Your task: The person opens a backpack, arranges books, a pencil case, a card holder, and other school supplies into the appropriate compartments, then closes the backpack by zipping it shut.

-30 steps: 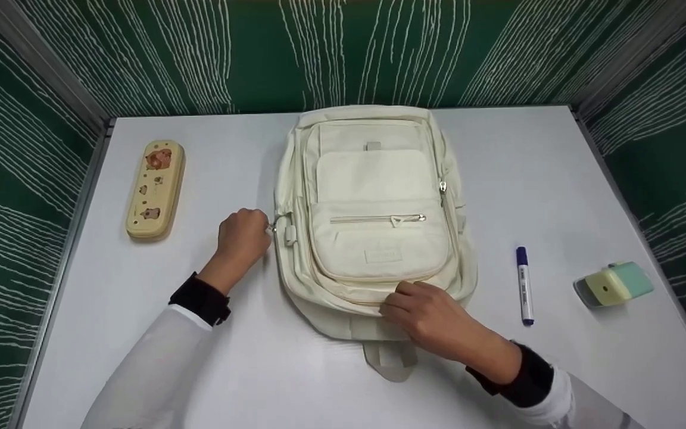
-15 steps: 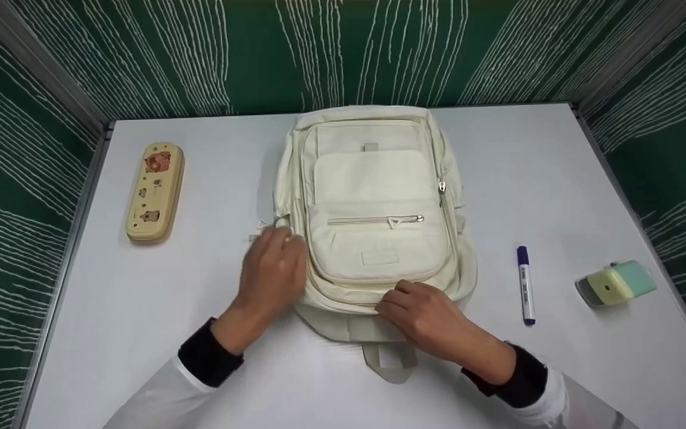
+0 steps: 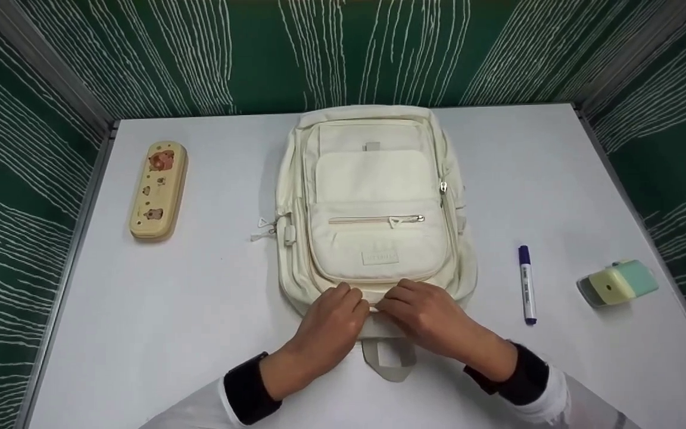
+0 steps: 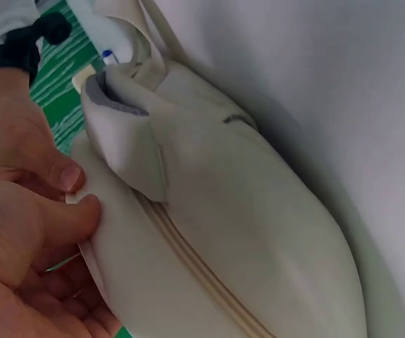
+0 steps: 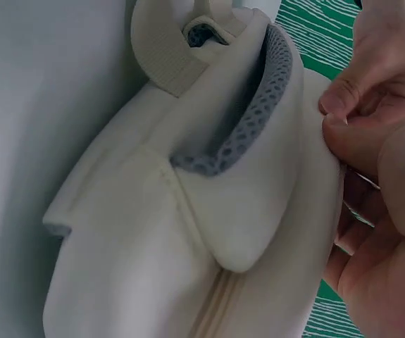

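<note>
Left hand and right hand, fingers curled, are pinching an edge of the cream backpack just beside each other. Backpack is lying mostly beyond both hands. Marker is lying right of the right hand; pencil case is resting beyond the left hand, leftward.

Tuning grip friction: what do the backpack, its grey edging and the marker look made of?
Backpack: matte cloth, perhaps canvas or nylon; it creases and folds softly.
Grey edging: dull padded mesh, likely synthetic; hole-like spots show.
Marker: probably hard plastic, smooth-looking; straight, clean-edged barrel.
</note>
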Available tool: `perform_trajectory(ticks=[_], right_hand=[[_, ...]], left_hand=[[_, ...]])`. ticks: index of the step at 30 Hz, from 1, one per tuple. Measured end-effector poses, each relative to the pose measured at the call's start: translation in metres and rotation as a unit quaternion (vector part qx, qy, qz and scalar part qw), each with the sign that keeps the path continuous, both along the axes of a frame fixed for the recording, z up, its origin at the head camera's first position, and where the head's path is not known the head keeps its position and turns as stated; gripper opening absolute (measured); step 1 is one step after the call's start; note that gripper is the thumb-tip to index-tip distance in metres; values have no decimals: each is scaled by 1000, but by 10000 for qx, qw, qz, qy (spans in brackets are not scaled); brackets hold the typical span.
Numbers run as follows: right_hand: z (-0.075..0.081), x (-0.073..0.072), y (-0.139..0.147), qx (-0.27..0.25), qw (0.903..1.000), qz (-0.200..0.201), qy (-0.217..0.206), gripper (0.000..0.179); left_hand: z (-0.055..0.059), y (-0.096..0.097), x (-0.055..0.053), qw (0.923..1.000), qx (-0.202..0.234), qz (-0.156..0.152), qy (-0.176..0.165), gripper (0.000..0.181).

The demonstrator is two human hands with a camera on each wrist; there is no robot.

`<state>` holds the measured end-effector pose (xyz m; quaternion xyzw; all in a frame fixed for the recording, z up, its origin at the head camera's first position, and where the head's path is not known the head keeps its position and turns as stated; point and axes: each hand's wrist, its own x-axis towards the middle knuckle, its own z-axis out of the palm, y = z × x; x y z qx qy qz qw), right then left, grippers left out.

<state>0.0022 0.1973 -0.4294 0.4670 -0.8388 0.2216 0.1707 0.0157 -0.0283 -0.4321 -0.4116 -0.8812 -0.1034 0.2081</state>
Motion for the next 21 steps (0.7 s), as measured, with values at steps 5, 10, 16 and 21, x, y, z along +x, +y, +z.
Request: perform_trajectory(ticks=[5,10,16,21], right_hand=[[4,-14,20,-139,9992,-216,-320,17],[3,-40,51,-169,9971,-722,-176,19],[-6,-81,86,-73,9893,-1451,-120,20],[-10,-111,105,17,9826,-1833,-292,25]], left_hand=[[-5,-2,4,9998,-172,-36,-21,12],[-7,-3,6,10000,-64,-67,-32,14],[-9,-3,6,9999,-75,-69,30,14],[-10,-3,8,9999,-132,-60,10,11]])
